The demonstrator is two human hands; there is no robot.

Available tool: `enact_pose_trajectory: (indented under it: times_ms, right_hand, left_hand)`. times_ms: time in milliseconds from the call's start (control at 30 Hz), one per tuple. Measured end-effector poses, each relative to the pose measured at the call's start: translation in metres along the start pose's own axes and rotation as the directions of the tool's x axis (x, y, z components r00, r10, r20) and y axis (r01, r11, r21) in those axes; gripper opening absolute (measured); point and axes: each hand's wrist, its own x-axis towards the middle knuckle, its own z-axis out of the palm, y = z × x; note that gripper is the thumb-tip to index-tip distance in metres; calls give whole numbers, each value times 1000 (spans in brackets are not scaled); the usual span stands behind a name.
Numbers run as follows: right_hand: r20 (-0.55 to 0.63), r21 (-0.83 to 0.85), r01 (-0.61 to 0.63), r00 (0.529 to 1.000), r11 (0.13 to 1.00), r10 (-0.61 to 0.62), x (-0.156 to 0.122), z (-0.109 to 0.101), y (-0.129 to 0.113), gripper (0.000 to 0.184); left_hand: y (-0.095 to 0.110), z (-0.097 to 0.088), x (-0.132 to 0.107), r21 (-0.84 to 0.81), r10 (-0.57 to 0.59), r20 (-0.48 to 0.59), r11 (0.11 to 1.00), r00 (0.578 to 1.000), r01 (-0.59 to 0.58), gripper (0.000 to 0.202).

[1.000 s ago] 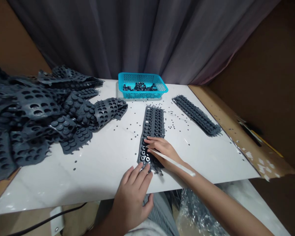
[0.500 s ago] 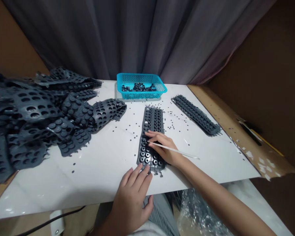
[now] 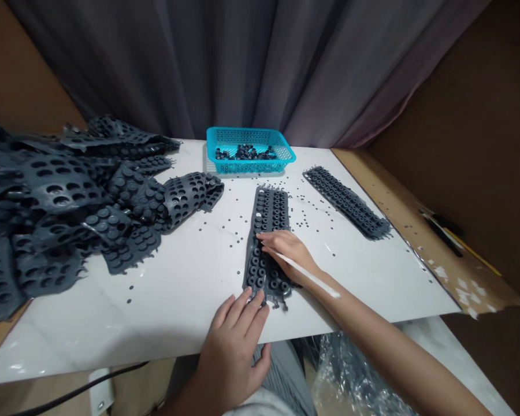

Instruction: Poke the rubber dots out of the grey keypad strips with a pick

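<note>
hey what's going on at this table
The person's right hand has a thin white stick in its grip, over a dark studded strip. The left hand rests at that strip's near end. A second strip lies to the right; farther back, a blue basket holds small dark pieces.

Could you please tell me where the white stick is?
In the head view, the white stick is in the right hand, just right of centre, its tip at the dark studded strip nearest the left hand.
</note>
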Motion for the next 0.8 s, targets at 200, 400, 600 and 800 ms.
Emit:
enact_pose_trajectory:
  times_ms: [200, 400, 600, 800]
  right_hand:
    - [-125, 33, -158, 979, 987, 161, 7, -6, 6, 7]
    - [8, 176, -120, 993, 977, 121, 1, 0, 1, 3]
    - [26, 172, -112, 994, 979, 109, 0, 1, 3, 3]
    - [51, 126, -100, 994, 987, 94, 3, -1, 2, 5]
  left_hand:
    - [-1, 1, -2, 2, 0, -7, 1000, 1000, 0, 35]
    - [0, 1, -1, 1, -4, -5, 1000, 1000, 4, 36]
    - [0, 1, -1, 9, 5, -9, 1000, 1000, -5, 36]
    - [-1, 1, -1, 12, 3, -12, 1000, 1000, -3, 37]
